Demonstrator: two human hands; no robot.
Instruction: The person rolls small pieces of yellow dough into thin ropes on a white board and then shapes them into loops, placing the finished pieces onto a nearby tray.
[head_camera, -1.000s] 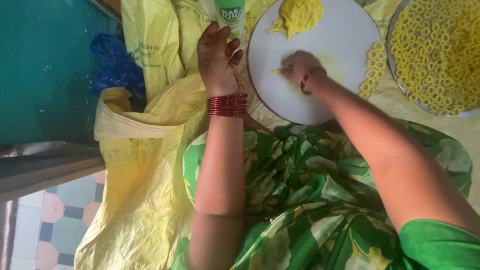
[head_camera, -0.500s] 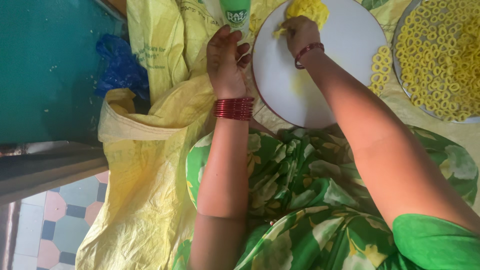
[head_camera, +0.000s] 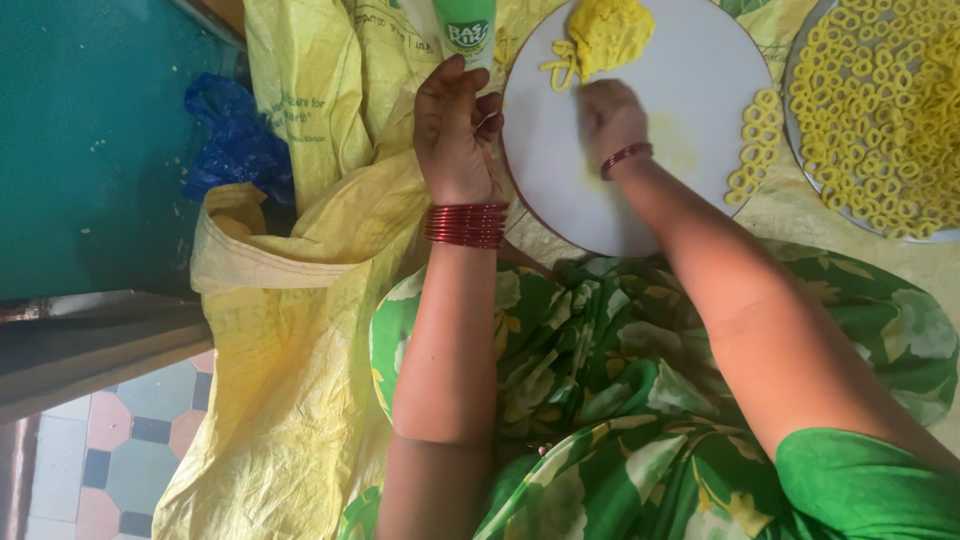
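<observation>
Hands — left hand (head_camera: 458, 125) grips white board (head_camera: 690, 80) rim; right hand (head_camera: 612, 118) seemingly pinches yellow dough (head_camera: 605, 35).

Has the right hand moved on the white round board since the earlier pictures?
Yes. The right hand went up the white round board to the yellow dough lump, then drew slightly back.

The round board (head_camera: 690, 90) looks smooth, matt and white, dusted yellow in places. The dough (head_camera: 608, 32) is soft and stringy. The yellow sack (head_camera: 290, 330) is woven plastic with a slight sheen. The bangles (head_camera: 466, 224) are glossy red. The green floral cloth (head_camera: 590, 370) looks soft and matt.
</observation>
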